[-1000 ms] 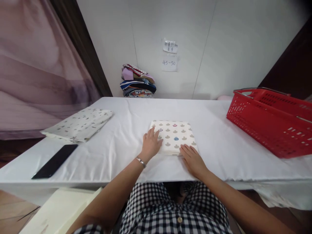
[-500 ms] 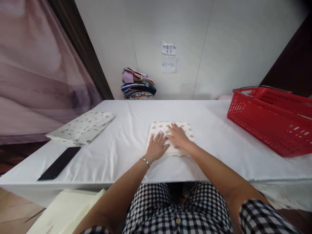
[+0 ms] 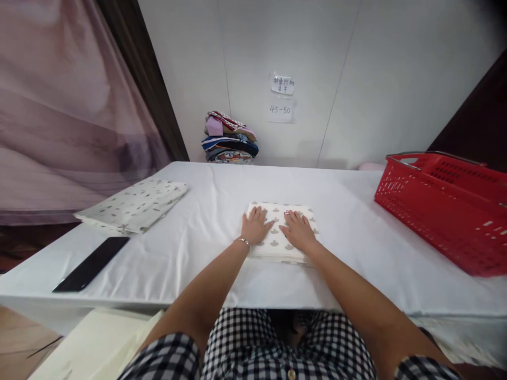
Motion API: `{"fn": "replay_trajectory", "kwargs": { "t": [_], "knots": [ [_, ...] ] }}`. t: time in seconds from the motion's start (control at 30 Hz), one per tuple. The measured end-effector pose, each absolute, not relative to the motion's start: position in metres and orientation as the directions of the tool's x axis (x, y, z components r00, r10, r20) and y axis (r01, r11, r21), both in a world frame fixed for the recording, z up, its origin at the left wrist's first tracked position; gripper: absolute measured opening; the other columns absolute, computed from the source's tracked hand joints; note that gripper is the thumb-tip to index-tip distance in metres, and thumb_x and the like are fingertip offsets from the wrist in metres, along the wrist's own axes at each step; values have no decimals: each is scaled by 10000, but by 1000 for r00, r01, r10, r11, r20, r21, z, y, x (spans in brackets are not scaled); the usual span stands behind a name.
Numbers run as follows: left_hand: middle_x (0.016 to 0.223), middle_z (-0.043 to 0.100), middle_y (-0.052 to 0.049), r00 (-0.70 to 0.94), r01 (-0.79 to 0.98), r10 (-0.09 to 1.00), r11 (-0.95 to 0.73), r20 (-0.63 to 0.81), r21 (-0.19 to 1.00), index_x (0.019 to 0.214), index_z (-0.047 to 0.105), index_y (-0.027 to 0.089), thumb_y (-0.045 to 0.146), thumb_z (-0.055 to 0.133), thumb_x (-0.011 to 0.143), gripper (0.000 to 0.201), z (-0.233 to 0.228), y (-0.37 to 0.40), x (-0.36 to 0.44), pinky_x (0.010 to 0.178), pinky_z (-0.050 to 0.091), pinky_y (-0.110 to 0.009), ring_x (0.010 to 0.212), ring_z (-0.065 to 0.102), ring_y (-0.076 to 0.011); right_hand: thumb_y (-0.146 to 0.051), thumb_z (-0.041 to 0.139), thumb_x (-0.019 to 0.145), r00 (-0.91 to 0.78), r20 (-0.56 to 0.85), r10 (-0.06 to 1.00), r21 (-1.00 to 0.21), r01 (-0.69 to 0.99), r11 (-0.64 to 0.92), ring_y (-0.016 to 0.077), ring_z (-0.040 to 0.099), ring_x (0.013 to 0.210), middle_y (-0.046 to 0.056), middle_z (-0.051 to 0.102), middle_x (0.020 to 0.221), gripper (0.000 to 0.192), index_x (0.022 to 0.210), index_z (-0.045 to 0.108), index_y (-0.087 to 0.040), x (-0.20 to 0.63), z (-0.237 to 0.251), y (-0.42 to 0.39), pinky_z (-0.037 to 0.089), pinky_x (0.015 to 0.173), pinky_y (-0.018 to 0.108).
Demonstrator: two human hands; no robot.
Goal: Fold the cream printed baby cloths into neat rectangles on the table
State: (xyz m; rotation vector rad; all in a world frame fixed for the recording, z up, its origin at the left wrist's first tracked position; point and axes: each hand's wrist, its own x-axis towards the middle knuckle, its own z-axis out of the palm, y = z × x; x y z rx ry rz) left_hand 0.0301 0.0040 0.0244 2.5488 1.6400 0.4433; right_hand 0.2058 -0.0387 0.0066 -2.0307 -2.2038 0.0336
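A white cloth with a grey print (image 3: 274, 243) lies folded into a flat, squarish bundle in front of me on the white-covered table (image 3: 214, 274). On its left part rests my left hand (image 3: 255, 226), palm down with the fingers spread. My right hand (image 3: 300, 230) lies flat on the right part, fingers stretched forward. A strip of the printed cloth shows between the two hands; the parts beneath the palms are hidden. Neither hand grips anything.
At the left lies another white printed cloth (image 3: 134, 205), with a black phone (image 3: 93, 264) nearer me. A red plastic basket (image 3: 439, 211) stands at the right. Behind the table's far edge is a stack of folded fabrics (image 3: 229, 142). A cream box (image 3: 91, 343) sits below, front left.
My hands have moved apart across the folded cloth, the left slightly forward and the right outward to the right. The view has shifted slightly.
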Motion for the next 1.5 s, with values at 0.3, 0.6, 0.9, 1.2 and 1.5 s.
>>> {"fn": "replay_trajectory", "kwargs": {
  "t": [0.3,0.6,0.9,1.2,1.5],
  "knots": [
    [1516,295,-88,352,883,915,-394,195,254,1415,379,241,502,351,920,560,6,1,26,1104,204,-575,1413,211,-285,-497,244,949,-93,14,996,-130,987,94,257,155,1423,112,231,1533,624,1443,326,-123,224,9,-72,127,1135,459],
    [1505,319,-92,347,892,915,-390,209,227,1400,405,219,435,363,921,527,7,1,28,1113,193,-573,1410,223,-277,-479,313,937,-184,54,981,-186,964,191,239,104,1433,118,184,1547,642,1457,271,-105,185,31,-21,82,1147,445],
    [1521,288,-58,337,908,925,-368,177,198,1425,362,212,470,320,927,562,8,-1,30,1128,189,-546,1418,199,-250,-565,276,917,-73,-47,996,-137,988,66,239,113,1429,92,176,1552,688,1459,270,-141,236,12,-3,83,1137,474],
    [1518,298,-66,348,917,930,-364,121,163,1415,371,207,469,319,922,561,14,1,31,1129,161,-556,1414,202,-263,-524,242,937,24,15,1000,-156,987,-22,252,104,1431,89,174,1552,641,1454,287,-147,247,5,-27,163,1121,488],
    [1540,237,-87,283,932,950,-305,135,197,1418,371,168,529,287,915,625,19,31,44,1141,132,-528,1429,140,-279,-506,263,942,22,62,998,-153,988,-12,257,112,1429,96,191,1547,624,1447,300,-140,248,-1,-27,180,1115,489]
  ]
}}
